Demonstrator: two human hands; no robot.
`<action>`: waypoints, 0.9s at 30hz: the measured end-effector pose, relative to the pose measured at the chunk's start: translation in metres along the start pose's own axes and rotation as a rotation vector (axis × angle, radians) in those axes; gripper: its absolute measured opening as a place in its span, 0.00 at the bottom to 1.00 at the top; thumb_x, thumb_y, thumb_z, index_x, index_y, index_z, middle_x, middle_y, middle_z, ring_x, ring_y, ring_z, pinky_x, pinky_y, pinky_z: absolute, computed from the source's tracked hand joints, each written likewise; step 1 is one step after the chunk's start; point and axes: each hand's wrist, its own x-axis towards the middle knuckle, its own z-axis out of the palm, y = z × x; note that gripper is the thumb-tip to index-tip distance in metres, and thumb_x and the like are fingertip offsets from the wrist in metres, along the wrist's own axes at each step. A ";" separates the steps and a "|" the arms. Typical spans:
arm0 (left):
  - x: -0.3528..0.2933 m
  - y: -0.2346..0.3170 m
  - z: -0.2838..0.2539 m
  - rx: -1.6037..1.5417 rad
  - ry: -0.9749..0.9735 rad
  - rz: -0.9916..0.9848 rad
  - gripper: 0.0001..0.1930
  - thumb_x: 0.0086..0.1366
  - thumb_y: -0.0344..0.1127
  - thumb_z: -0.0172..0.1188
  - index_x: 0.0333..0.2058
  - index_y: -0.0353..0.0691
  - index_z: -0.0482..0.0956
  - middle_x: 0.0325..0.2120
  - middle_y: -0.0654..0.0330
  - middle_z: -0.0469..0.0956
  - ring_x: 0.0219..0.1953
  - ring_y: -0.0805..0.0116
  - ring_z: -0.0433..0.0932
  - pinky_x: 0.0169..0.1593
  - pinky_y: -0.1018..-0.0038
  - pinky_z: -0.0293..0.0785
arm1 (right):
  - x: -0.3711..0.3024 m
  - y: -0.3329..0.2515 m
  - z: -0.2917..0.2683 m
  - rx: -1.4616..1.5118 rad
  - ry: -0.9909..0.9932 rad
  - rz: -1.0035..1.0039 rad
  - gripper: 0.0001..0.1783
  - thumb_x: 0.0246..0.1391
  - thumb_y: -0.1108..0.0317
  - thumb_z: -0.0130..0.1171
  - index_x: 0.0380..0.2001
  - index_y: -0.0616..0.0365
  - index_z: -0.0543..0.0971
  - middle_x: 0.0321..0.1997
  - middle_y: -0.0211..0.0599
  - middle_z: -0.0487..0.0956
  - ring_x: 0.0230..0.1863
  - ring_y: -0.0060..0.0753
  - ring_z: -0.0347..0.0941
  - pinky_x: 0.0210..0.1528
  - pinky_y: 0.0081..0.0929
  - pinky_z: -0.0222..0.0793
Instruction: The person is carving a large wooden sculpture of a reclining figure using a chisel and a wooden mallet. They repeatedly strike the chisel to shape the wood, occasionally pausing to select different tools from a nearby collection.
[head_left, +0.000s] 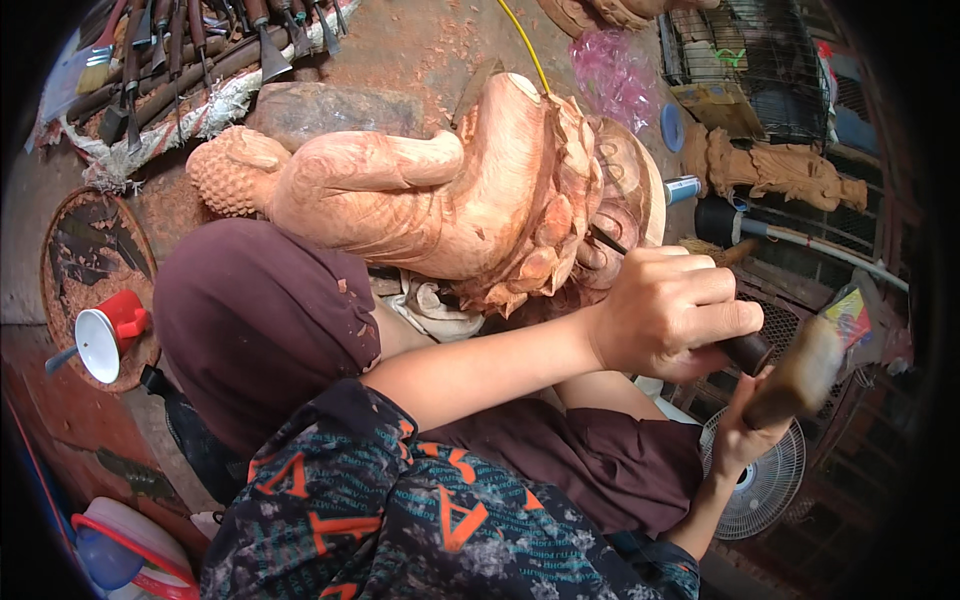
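Observation:
A pale reddish wood carving of a seated figure [400, 205] lies on its side, its knobbly head to the left and a petalled base [548, 245] to the right. My left hand [680, 312] is closed around a chisel; its dark handle end [748, 350] sticks out behind my fist. The dark blade [606, 240] meets the round, scroll-carved underside [625, 185] of the base. In my right hand [745, 430] is a wooden mallet [800, 375], blurred by motion and close to the chisel's butt. My fingers partly hide its handle.
Many chisels [270, 50] and a brush [97, 65] lie at the upper left. Below them stand a round tray [60, 270] with shavings and a red-and-white cup [98, 345]. A fan [765, 480] is by my right arm. Another carving [780, 175] lies at right, near a wire cage [770, 70].

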 end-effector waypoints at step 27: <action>-0.005 -0.004 0.001 -0.032 0.076 0.053 0.17 0.42 0.46 0.66 0.33 0.49 0.78 0.18 0.68 0.65 0.18 0.69 0.69 0.21 0.71 0.61 | 0.007 -0.005 -0.003 -0.182 -0.016 -0.071 0.24 0.55 0.78 0.53 0.54 0.67 0.62 0.32 0.36 0.72 0.37 0.31 0.71 0.51 0.33 0.64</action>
